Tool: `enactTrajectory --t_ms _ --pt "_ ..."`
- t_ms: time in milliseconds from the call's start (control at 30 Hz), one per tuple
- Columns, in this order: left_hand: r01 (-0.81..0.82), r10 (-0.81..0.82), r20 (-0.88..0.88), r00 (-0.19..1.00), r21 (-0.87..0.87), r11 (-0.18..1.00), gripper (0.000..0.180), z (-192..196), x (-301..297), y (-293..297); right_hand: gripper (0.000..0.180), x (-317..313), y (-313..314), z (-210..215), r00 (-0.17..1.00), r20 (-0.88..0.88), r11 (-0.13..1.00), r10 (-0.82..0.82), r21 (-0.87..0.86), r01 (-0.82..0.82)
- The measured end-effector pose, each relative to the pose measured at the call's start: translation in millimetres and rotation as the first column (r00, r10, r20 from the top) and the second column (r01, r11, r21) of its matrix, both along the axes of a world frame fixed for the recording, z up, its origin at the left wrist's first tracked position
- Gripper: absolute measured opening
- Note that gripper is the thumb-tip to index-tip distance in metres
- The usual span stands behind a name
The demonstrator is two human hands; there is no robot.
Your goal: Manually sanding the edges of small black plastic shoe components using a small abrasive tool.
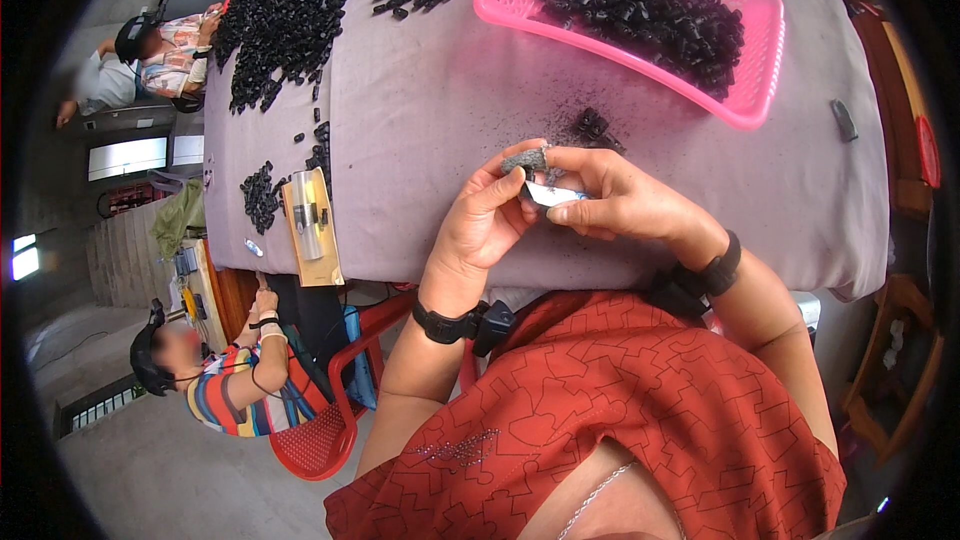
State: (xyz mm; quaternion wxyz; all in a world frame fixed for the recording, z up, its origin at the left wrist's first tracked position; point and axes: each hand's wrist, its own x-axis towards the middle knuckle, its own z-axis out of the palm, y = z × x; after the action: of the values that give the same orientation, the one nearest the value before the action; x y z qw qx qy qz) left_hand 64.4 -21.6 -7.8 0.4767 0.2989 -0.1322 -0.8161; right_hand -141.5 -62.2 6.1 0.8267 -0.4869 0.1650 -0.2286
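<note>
My left hand (480, 225) and my right hand (615, 202) meet at the near edge of the table, both pinching a small item between them. Between the fingertips I see a grey fabric-tipped finger cover (525, 160) and a small white-and-blue piece (553, 195); which hand grips which part I cannot tell exactly. Just beyond the fingers lies a small cluster of black parts (592, 127) on the cloth. A pink plastic basket (520, 8) holding many black parts stands at the far right of the table. Both wrists carry black bands.
The grey cloth-covered table (420, 120) bears a large heap of black parts (285, 15) at the far left. A wooden block with a metal fitting (310, 225) lies at the left edge. Two other people sit to the left; a red plastic chair (330, 420) stands below.
</note>
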Motion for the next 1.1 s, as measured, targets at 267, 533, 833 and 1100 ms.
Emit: enactTrajectory --t_ms 267,533,833,1100 --pt "0.014 -0.014 -0.005 1.0 -0.01 1.0 0.039 -1.2 1.7 1.1 0.028 0.0 -0.3 -2.3 1.0 -0.003 1.0 0.02 -0.015 -0.02" --pt "0.043 -0.043 -0.002 0.999 -0.007 0.999 0.04 1.3 0.0 1.9 0.025 -0.6 -0.7 0.1 1.0 -0.006 1.0 -0.015 -0.021 0.015" --pt "0.015 -0.013 0.101 0.995 -0.014 1.0 0.043 0.6 2.9 2.0 0.031 -1.4 -0.9 1.0 0.998 -0.029 0.998 0.057 -0.018 -0.058" --pt "0.007 -0.004 0.23 0.973 -0.013 1.0 0.037 4.8 4.9 0.5 0.032 -1.0 -3.0 -1.0 0.997 -0.053 0.998 0.054 -0.041 -0.056"
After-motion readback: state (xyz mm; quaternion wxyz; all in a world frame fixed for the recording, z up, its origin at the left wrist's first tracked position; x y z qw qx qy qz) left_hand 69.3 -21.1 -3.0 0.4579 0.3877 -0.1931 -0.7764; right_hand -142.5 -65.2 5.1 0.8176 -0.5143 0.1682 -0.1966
